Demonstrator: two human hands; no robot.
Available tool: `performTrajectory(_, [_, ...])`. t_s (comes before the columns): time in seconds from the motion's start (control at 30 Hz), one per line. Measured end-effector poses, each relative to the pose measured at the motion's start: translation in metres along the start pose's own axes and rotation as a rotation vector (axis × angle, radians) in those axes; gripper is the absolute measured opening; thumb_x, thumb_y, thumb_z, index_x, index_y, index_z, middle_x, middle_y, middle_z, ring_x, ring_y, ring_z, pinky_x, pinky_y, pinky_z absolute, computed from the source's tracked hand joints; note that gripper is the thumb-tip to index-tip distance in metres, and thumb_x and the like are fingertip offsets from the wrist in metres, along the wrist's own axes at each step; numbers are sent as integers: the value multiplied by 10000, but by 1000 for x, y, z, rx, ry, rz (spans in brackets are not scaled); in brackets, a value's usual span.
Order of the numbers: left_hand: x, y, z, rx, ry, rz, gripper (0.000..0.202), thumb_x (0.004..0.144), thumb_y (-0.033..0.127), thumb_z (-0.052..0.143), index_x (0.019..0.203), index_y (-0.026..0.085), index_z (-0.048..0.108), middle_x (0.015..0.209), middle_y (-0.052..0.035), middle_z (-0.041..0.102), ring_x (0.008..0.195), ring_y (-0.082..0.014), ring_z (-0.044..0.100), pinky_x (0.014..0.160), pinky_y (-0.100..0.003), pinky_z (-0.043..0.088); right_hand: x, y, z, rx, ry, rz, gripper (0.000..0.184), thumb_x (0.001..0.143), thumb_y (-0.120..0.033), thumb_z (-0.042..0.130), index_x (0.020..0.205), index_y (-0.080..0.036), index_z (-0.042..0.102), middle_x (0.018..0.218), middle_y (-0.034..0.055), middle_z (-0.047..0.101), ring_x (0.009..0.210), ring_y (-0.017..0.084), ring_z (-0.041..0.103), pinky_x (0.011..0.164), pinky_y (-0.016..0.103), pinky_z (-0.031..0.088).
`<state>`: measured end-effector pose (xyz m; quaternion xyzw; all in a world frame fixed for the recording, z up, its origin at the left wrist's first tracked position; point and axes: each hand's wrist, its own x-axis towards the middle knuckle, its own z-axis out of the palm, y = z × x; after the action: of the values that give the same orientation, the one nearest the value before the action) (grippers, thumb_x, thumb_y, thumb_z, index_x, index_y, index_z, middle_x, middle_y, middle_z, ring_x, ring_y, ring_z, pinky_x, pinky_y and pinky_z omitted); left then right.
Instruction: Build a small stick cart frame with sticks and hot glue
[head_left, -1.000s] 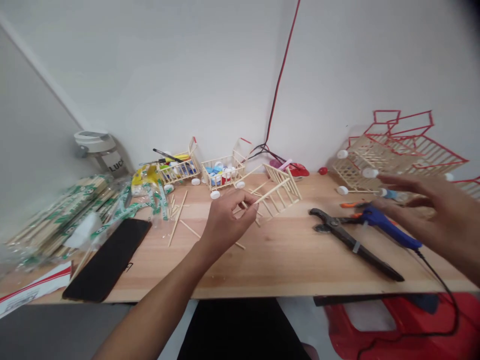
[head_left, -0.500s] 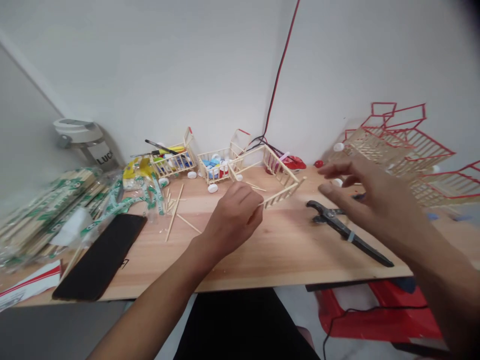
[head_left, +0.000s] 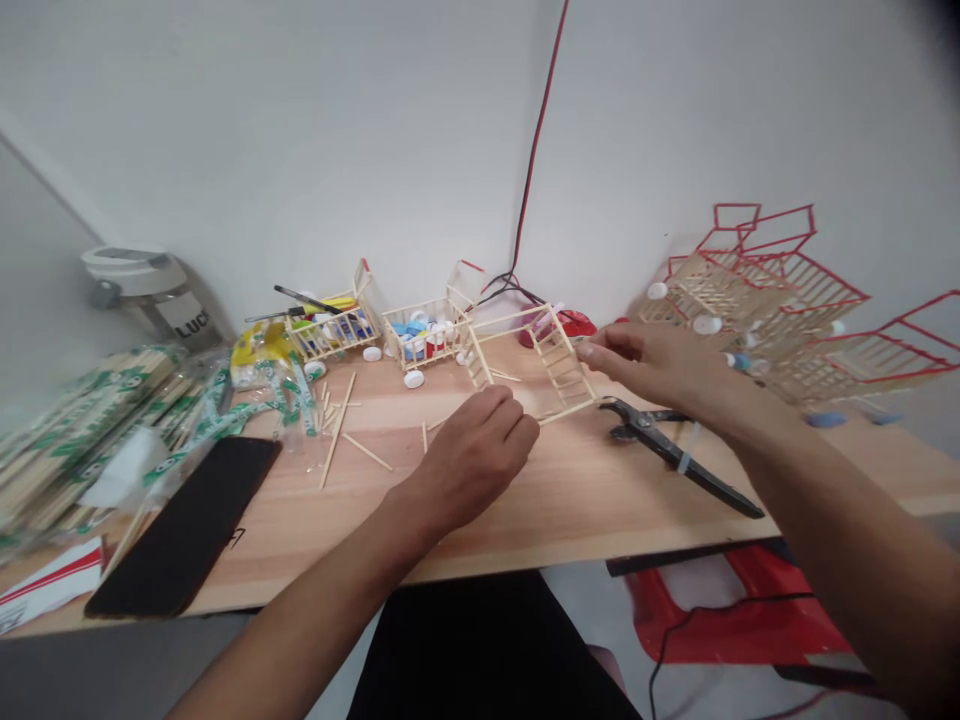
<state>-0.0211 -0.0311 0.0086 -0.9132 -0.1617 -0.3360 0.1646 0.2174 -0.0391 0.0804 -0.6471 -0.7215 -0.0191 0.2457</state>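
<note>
A small frame of thin wooden sticks [head_left: 568,365], with ladder-like rungs on its sides, is held just over the table. My left hand [head_left: 484,440] is closed on its near left part, and the fingers hide the corner there. At the frame's right side, my right hand [head_left: 645,365] has thumb and fingertips pinched together on the edge stick. Black-handled pliers [head_left: 652,435] lie on the table just below my right hand, with their jaws close to the frame's near corner.
Two small stick carts, one holding coloured bottles [head_left: 334,325] and one holding caps [head_left: 424,335], stand near the wall. Loose sticks [head_left: 337,430], a black phone [head_left: 184,525] and bagged sticks [head_left: 97,420] lie left. Several red-trimmed carts [head_left: 795,290] are grouped right. A red stool [head_left: 735,610] stands below.
My right hand has moved left from above the pliers to the frame, and its fingers have come together there. The frame has tilted in my left hand. The view has shifted slightly.
</note>
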Motion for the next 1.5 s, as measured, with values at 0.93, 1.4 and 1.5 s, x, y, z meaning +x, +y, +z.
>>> performTrajectory(0.93, [1, -18, -15, -734, 468, -887, 174, 867, 210, 631, 1032, 183, 678, 997, -64, 721, 907, -176, 646, 806, -310, 518, -13, -18, 14, 52, 254, 17, 266, 903, -404, 507, 695, -238, 524, 625, 18, 591, 571, 173, 538, 582, 319, 380])
performTrajectory(1.4, [4, -27, -15, -1310, 133, -897, 129, 785, 272, 746, 835, 163, 699, 737, -4, 631, 652, -92, 545, 644, -220, 470, -21, -18, 19, 196, 374, -35, 236, 958, -417, 491, 847, -240, 600, 785, 46, 652, 707, 189, 605, 637, 320, 457])
performTrajectory(1.5, [6, -25, -16, -1294, 99, -861, 119, 800, 277, 732, 788, 167, 689, 669, 11, 593, 598, -86, 498, 589, -214, 441, -20, -17, 21, 187, 384, -23, 253, 958, -437, 487, 865, -241, 616, 807, 49, 668, 719, 193, 614, 643, 321, 464])
